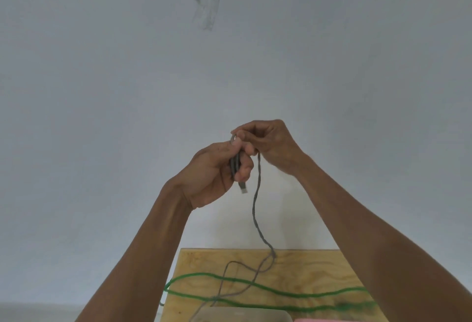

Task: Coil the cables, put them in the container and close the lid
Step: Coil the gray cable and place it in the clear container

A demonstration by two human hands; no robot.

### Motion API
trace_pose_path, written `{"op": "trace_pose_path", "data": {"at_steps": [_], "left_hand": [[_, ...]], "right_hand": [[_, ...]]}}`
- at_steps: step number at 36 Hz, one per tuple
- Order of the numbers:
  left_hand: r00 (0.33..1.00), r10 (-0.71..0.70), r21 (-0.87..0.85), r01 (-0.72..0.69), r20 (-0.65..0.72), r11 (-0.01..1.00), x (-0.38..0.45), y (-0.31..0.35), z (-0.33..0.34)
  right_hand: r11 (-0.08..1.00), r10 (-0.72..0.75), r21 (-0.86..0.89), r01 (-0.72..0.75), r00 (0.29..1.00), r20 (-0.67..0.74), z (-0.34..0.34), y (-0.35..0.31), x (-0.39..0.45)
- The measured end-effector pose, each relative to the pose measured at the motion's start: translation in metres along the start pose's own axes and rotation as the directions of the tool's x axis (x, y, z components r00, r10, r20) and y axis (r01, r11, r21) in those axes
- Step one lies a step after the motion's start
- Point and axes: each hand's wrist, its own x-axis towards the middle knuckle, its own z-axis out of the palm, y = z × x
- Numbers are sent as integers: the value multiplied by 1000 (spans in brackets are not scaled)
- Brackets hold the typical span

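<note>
Hands are raised: left hand (pixel 214 176) grips folded loops of grey cable (pixel 256 209), right hand (pixel 265 143) seems pinching its strand above wooden table (pixel 306 268).

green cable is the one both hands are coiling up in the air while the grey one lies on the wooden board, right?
Swapped. In the head view both hands, left hand and right hand, coil the grey cable; the green cable lies on the wooden board.

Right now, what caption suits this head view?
Both hands, left hand and right hand, coil a grey cable above a wooden table.
</note>
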Motion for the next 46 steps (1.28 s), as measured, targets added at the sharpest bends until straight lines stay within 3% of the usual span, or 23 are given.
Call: {"op": "trace_pose_path", "data": {"at_steps": [4,10,16,19,22,26,28,31,35,40,43,46], "left_hand": [[997,74,-7,-73,21,997,5,1,1],[991,129,34,-128,-39,991,19,11,-6],[928,309,350,-224,-210,910,33,29,-22],[911,341,562,-162,-230,811,33,36,-33],[932,287,722,-42,-220,691,30,35,-41],[967,147,781,74,-209,621,25,26,-41],[973,81,757,113,-214,643,21,19,-37],[975,-58,552,170,-214,816,14,14,-27],[979,-158,284,188,-125,940,11,13,-6],[999,-50,116,47,22,992,15,13,9],[998,44,56,-47,43,997,20,16,11],[996,90,77,-92,28,993,24,20,8]], "right_hand": [[984,78,153,-86,995,56,16,12,-18],[970,242,16,-242,970,29,36,26,-38],[960,278,-54,-276,959,46,41,31,-49],[964,216,-167,-209,976,27,39,26,-50],[961,111,-255,-104,994,12,30,14,-42],[932,-19,-361,20,1000,7,14,-10,-24],[927,-55,-369,61,998,27,6,-24,-13],[918,-82,-386,87,996,30,-4,-35,2],[973,-86,-214,82,996,-12,-10,-38,12],[1000,19,-1,-19,993,-117,-3,-17,8],[992,113,70,-109,991,-68,6,-1,-3],[980,188,-52,-191,980,-61,12,9,-13]]}}
